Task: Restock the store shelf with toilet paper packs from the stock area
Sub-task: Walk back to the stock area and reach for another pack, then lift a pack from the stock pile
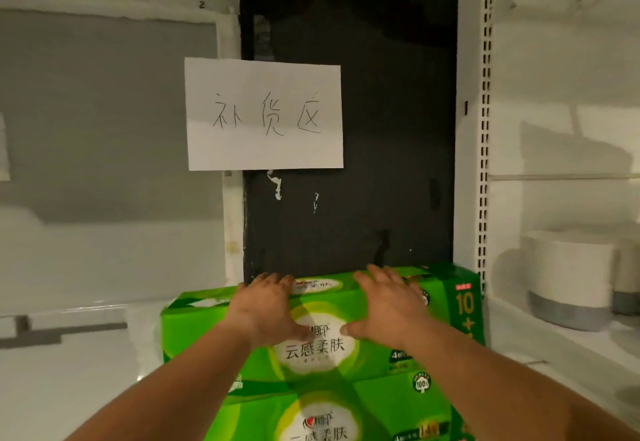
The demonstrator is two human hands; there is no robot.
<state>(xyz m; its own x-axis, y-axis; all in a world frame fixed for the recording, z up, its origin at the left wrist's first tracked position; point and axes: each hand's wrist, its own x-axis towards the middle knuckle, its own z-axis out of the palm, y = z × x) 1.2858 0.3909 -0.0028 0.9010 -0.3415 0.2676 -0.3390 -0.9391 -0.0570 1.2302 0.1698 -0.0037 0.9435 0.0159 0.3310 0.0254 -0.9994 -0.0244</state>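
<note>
Left hand (268,305) and right hand (388,305), both spread, lie flat on the top green pack (374,343) (stacked).

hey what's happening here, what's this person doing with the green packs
A person stands at a stack of green toilet paper packs under a handwritten paper sign on a dark wall. Both hands lie flat on the top pack, the left hand and right hand side by side, fingers reaching toward its far edge. The top pack sits on another pack and is not yet lifted. White shelving stands to the right.
</note>
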